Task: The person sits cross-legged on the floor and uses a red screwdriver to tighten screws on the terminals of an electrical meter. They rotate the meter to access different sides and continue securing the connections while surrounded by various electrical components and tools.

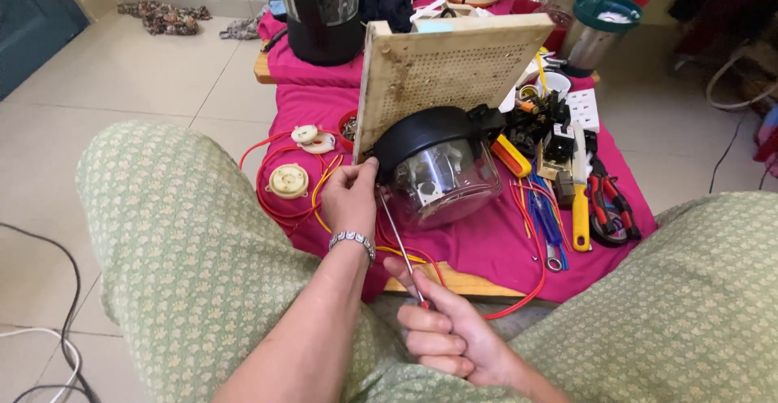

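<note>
The fingers of the right hand [454,342] are curled tight around the handle of a screwdriver [399,249]. Its thin metal shaft points up and away, and its tip goes in under the black dome part [433,139]. The fingers of the left hand [350,196] are bent and pinch the near edge of the dome and the board [442,66] it sits on, just beside the tip.

To do this turning well, I think the right hand should keep the shaft straight in line with the screw and push gently, so the tip does not slip. The left hand should hold the board firmly so it does not tip over.

Both knees in green cloth sit close on each side, so the elbows have little room. The pink cloth [494,245] ends right near the hands, at the wooden edge. Red wires [279,212] loop to the left, and a yellow tool [580,216] and red pliers [608,204] lie to the right, so the open room is small. Farther off stand a black jug base [324,38] and a jar with a green lid [604,22].
</note>
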